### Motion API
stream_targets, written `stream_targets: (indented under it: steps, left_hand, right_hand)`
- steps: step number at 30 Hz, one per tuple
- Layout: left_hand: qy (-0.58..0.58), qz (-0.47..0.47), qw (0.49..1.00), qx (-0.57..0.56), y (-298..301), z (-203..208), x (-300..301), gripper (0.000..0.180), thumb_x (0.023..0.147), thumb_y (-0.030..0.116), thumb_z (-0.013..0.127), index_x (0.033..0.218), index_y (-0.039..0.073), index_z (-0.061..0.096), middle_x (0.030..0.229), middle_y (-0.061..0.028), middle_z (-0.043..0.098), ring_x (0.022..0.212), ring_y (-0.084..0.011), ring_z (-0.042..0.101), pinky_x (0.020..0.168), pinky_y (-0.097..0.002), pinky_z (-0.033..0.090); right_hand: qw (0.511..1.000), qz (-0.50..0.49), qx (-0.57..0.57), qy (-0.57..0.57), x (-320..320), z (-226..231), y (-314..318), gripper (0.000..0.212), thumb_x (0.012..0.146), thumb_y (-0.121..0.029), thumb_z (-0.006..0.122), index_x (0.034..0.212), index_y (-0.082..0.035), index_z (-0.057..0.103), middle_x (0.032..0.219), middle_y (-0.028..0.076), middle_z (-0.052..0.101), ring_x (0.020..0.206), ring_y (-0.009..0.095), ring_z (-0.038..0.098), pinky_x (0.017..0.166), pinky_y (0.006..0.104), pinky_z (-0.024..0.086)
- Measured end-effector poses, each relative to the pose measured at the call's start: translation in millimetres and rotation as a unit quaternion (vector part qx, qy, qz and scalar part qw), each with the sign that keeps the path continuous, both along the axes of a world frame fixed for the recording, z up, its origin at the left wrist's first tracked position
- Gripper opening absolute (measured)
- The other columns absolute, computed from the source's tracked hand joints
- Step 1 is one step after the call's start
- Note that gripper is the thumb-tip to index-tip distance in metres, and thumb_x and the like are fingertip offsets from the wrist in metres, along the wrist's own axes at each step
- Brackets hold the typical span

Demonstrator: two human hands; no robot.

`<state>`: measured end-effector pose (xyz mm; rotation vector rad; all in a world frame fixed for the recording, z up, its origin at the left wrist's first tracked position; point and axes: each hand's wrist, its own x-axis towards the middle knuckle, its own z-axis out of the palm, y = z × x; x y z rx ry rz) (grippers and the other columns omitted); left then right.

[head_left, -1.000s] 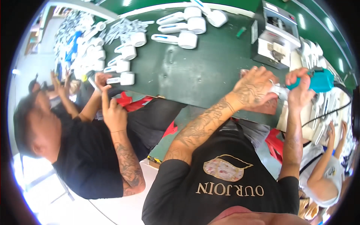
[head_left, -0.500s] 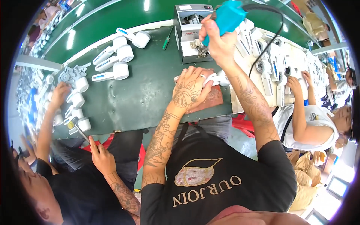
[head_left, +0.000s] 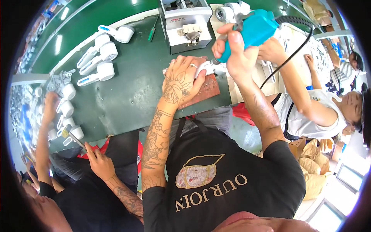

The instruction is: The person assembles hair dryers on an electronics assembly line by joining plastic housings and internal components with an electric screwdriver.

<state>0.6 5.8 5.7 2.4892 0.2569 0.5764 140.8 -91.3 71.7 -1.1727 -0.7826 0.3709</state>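
Down comes the smooth teal tool (head_left: 256, 31), held in the right hand (head_left: 239, 50); the left hand (head_left: 180, 79), with wide green surface (head_left: 133, 91) beside it, holds a white part (head_left: 204, 70).

power tool (head_left: 255, 31): teal | cord (head_left: 295, 19): black | held part (head_left: 208, 69): white | block (head_left: 205, 89): brick-red | left grip (head_left: 179, 79): dark rose line pattern | counter (head_left: 127, 92): dark green | round-headed parts (head_left: 106, 70): white, blue strips | screwdriver (head_left: 151, 35): green handle | shirt (head_left: 235, 154): black, bears gold-edged speckled print

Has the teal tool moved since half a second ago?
Yes: against the grey machine, the teal tool has shifted rightward and lower in the picture.
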Motion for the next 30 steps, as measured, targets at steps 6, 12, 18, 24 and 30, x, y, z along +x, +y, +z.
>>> stream_targets:
  steps: [6,12,18,24,30]
  left_hand:
    - [0.005,0.006,1.0,-0.013,-2.0,4.3,-3.4,0.035,0.095,0.03,0.061,0.121,0.008,0.071,0.117,-0.0065,0.064,0.11,-0.0298,0.055,0.101,-0.0461,0.043]
    - [0.017,0.006,1.0,-0.015,-3.2,1.5,-2.8,0.034,0.095,0.029,0.061,0.121,0.009,0.07,0.119,-0.0059,0.064,0.111,-0.0291,0.055,0.101,-0.0454,0.043]
    - [-0.014,-0.013,0.999,0.031,-2.9,2.0,7.6,0.031,0.096,0.026,0.061,0.12,0.008,0.07,0.123,-0.0057,0.064,0.111,-0.0295,0.055,0.097,-0.045,0.043]
    - [-0.029,-0.017,0.999,0.029,-0.4,-1.0,-2.0,0.036,0.091,0.02,0.068,0.124,0.006,0.066,0.126,-0.0076,0.064,0.107,-0.031,0.058,0.093,-0.0454,0.045]
    - [-0.061,-0.018,0.99,0.123,-16.4,27.1,-28.0,0.035,0.087,0.01,0.071,0.121,0.007,0.065,0.114,-0.0126,0.065,0.108,-0.0336,0.061,0.095,-0.0465,0.044]
  right_hand:
    - [0.999,0.016,-0.029,-0.036,-3.2,-11.7,-20.1,0.044,0.103,-0.039,0.063,0.109,0.005,0.056,0.067,0.007,0.053,0.059,0.018,0.054,0.056,0.0335,0.046]
    - [0.999,0.022,-0.029,-0.022,-2.6,-27.9,-20.1,0.044,0.101,-0.039,0.066,0.104,0.004,0.056,0.068,0.007,0.054,0.06,0.019,0.055,0.056,0.0334,0.046]
    - [1.0,0.017,0.009,0.004,-1.6,-34.9,-22.7,0.032,0.098,-0.029,0.07,0.095,0.001,0.059,0.071,0.004,0.059,0.062,0.013,0.057,0.056,0.0298,0.047]
    - [0.999,-0.004,-0.052,0.007,-10.8,-45.8,-20.4,0.019,0.096,-0.017,0.072,0.107,-0.004,0.065,0.083,0.0,0.064,0.068,0.006,0.059,0.061,0.0256,0.049]
    - [0.992,0.0,0.097,0.077,-27.1,-13.2,-68.5,0.042,0.1,-0.047,0.065,0.116,-0.008,0.06,0.079,0.01,0.064,0.071,0.022,0.064,0.068,0.0378,0.054]
